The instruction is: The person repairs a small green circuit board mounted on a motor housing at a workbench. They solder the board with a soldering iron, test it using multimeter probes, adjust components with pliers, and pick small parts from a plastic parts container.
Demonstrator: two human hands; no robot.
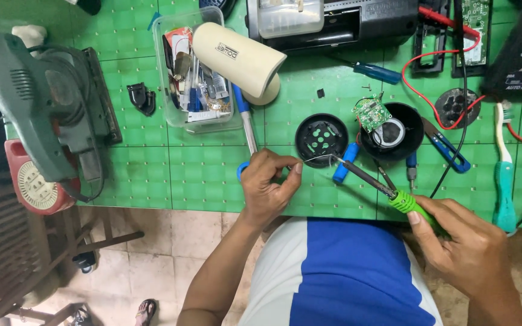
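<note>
While gripped by the right hand point(466, 244), soldering iron point(388, 190).

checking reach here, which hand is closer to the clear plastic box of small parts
Left. The left hand sits just below and right of the clear plastic box, near the table's front edge. The right hand, holding the green-handled soldering iron, is far off to the right.
</note>
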